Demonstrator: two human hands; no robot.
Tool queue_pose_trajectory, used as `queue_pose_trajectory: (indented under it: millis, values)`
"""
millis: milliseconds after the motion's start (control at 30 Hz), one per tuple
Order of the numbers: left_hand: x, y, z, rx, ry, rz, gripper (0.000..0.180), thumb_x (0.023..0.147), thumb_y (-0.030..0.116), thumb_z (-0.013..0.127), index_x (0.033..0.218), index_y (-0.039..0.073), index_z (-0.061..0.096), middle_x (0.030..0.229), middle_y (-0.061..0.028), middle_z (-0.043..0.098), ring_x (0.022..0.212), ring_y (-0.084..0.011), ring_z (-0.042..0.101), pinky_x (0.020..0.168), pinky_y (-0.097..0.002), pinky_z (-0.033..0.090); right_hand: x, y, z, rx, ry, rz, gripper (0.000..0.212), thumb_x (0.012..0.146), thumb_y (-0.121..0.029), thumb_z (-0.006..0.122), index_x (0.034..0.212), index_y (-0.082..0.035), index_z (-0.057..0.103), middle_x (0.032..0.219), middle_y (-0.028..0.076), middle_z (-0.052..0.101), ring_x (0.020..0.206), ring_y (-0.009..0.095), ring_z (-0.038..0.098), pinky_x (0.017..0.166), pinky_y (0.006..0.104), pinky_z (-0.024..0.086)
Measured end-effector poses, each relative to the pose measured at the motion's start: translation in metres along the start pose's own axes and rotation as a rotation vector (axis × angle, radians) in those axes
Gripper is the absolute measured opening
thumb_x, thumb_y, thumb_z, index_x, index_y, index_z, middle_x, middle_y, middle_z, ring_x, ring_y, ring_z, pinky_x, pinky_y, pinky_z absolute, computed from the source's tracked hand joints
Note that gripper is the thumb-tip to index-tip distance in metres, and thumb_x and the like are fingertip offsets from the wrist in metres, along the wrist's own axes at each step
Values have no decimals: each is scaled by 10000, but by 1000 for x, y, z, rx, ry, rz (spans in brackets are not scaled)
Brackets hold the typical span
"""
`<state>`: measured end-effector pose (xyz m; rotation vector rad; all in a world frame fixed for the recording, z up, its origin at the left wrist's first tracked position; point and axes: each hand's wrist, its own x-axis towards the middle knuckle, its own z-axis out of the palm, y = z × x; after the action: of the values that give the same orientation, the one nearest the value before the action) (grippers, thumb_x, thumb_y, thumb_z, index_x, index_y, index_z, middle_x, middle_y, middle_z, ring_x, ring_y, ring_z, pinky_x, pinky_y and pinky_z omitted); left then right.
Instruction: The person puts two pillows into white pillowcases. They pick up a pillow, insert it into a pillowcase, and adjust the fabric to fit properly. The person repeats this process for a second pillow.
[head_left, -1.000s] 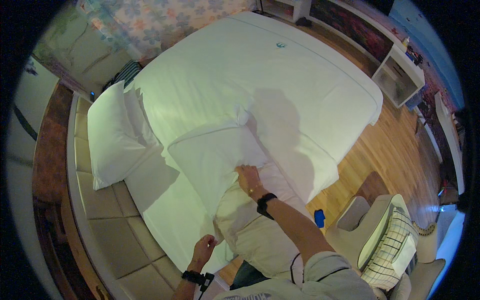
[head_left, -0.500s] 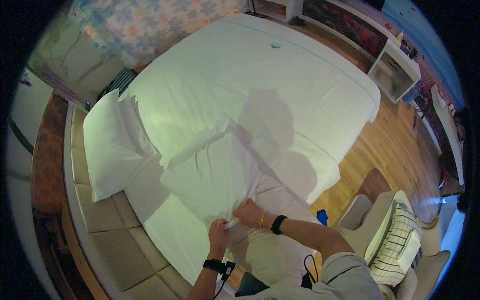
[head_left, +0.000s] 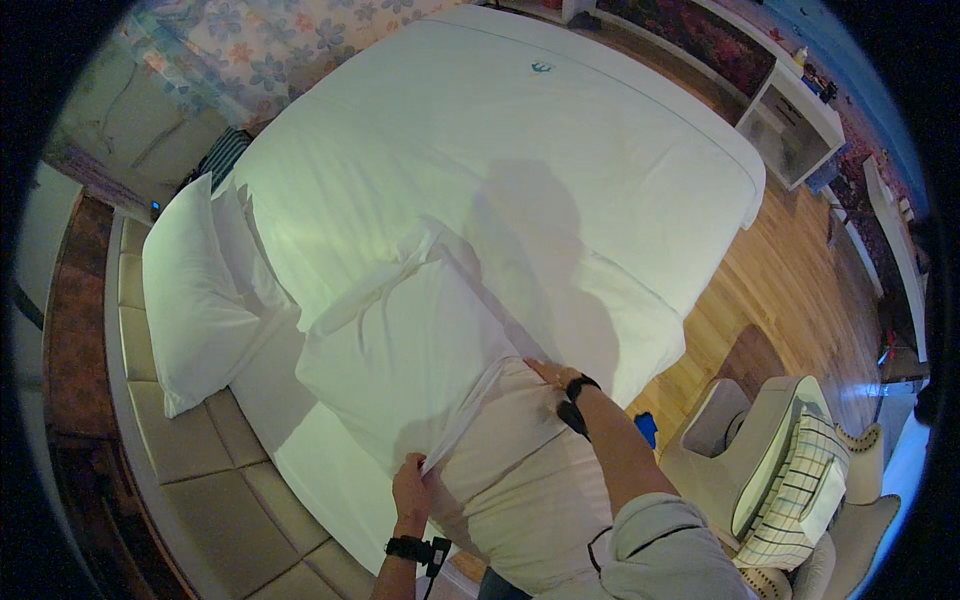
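Observation:
A white pillowcase [head_left: 400,340] lies partly drawn over a pale, cream-toned pillow [head_left: 510,450], whose bare near end sticks out toward me. Near the headboard side, my left hand [head_left: 410,495] is closed on the rim of the pillowcase's opening. At the opposite end of that rim, my right hand [head_left: 548,374] is closed on the cloth, back of the hand up; its fingertips are partly hidden. Between both hands the rim runs stretched across the pillow. The far corner of the case is creased and folded.
Beneath lies a bed with a white sheet [head_left: 620,170]. Another white pillow [head_left: 195,300] leans by the padded headboard [head_left: 210,435]. To the right are a beige armchair [head_left: 760,450] with a checked cushion [head_left: 795,490], a blue item [head_left: 645,430] on the wooden floor, and a white shelf [head_left: 790,130].
My hands, close together before, have moved apart: the right one forward and right, the left one slightly back and left. The opening's rim is now spread wide, with more of the pillow showing.

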<state>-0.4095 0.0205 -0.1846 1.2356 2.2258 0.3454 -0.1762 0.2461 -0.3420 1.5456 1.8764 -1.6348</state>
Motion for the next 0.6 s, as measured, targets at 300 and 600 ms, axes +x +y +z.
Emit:
queue_pose_trajectory:
  millis: [300, 600]
  values:
    - [50, 37, -13, 119, 343, 371, 186, 705, 75, 575, 877, 50, 506, 793, -124, 565, 739, -316, 536, 633, -397, 428, -81, -49, 55, -331, 202, -434, 335, 861, -302, 337, 1013, -45, 488, 916, 204, 565, 791, 354, 558, 655, 454, 446]
    - [-34, 30, -32, 108, -39, 696, 94, 715, 63, 553, 807, 50, 539, 744, -131, 550, 704, -306, 524, 631, -396, 420, -155, -126, 98, 3, 283, -200, 372, 777, -238, 483, 1042, 10, 400, 1016, 229, 483, 851, 362, 513, 739, 425, 418]
